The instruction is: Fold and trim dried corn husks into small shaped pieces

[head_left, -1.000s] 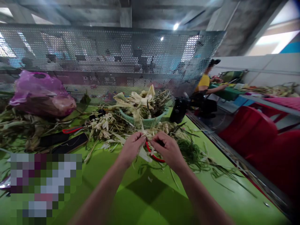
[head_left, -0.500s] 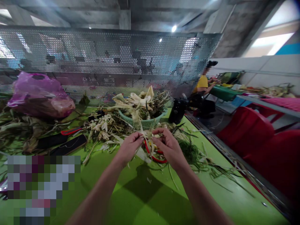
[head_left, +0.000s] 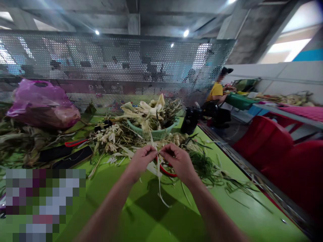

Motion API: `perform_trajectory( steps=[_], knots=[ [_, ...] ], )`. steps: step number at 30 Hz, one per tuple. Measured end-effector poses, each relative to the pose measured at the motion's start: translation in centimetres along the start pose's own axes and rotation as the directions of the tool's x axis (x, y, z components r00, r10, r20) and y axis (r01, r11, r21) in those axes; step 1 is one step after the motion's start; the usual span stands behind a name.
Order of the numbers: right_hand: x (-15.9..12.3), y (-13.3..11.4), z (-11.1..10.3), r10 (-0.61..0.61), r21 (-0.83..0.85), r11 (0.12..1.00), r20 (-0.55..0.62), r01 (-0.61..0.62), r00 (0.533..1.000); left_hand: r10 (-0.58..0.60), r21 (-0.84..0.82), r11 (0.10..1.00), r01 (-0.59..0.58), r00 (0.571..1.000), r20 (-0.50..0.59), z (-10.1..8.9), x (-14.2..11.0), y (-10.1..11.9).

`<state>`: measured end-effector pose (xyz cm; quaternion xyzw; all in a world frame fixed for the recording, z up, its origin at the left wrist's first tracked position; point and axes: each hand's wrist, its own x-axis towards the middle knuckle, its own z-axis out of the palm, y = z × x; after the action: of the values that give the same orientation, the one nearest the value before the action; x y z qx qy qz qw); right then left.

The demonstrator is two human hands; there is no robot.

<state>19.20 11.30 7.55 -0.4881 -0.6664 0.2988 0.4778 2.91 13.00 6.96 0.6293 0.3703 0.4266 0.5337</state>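
Observation:
My left hand (head_left: 141, 160) and my right hand (head_left: 176, 162) meet above the green table (head_left: 151, 215), fingertips pinched together on a pale flower stem (head_left: 158, 174). A thin strip of it hangs down between the hands. Red-handled scissors (head_left: 167, 170) show just under my right hand; I cannot tell whether the hand holds them. Right behind the hands lies a heap of pale flowers and green stems (head_left: 118, 137). A teal basket (head_left: 156, 132) full of husks stands beyond it.
A purple plastic bag (head_left: 40, 104) sits at the back left on dried leaves. Two dark phones (head_left: 73, 157) and a second red-handled tool (head_left: 73, 143) lie left of the heap. A perforated metal screen (head_left: 113, 67) backs the table. Another person in yellow (head_left: 216, 91) works at the right.
My hands came together again after spreading slightly. A long thin strip now hangs down from between the fingertips.

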Motion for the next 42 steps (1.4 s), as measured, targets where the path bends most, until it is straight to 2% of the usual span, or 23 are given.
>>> perform_trajectory(
  steps=[2,7,11,14,18,24,26,29,34,42],
  knots=[
    [0.0,0.0,-0.1,0.019,0.023,1.000,-0.001,-0.019,1.000,0.004,-0.018,1.000,-0.004,1.000,-0.002,0.1,0.0,0.1],
    [0.2,-0.3,-0.5,0.098,0.070,0.992,0.108,-0.106,0.989,0.075,0.007,0.997,-0.076,0.995,0.065,0.2,0.1,0.1],
    [0.4,0.1,-0.3,0.074,0.096,0.992,0.047,-0.079,0.996,0.094,0.089,0.991,-0.104,0.989,0.117,0.4,0.1,-0.3],
    [0.4,0.5,-0.2,0.079,0.133,0.988,0.004,-0.079,0.997,0.053,0.152,0.986,-0.074,0.989,0.136,0.4,0.0,-0.4],
    [0.3,0.4,-0.2,0.085,0.158,0.984,-0.031,-0.079,0.996,0.045,0.159,0.985,-0.068,0.989,0.144,0.1,-0.1,-0.2],
    [0.2,-0.6,-0.4,0.227,0.265,0.935,0.057,-0.234,0.972,-0.061,0.008,0.998,0.061,0.997,0.052,-0.2,0.0,0.0],
    [0.2,-0.5,-0.4,0.210,0.271,0.936,0.081,-0.224,0.974,-0.066,-0.003,0.998,0.066,0.998,0.017,-0.2,0.1,0.0],
    [0.2,-0.2,-0.4,0.151,0.221,0.962,0.055,-0.159,0.987,-0.063,0.018,0.998,0.064,0.998,-0.022,-0.2,0.1,-0.1],
    [0.2,-0.2,-0.3,0.110,0.130,0.985,0.030,-0.113,0.993,-0.056,0.029,0.998,0.057,0.998,-0.028,-0.3,0.1,-0.3],
    [0.2,0.0,-0.4,0.082,0.105,0.991,0.022,-0.084,0.996,-0.082,-0.016,0.997,0.082,0.996,-0.027,-0.6,0.1,0.2]
  ],
)
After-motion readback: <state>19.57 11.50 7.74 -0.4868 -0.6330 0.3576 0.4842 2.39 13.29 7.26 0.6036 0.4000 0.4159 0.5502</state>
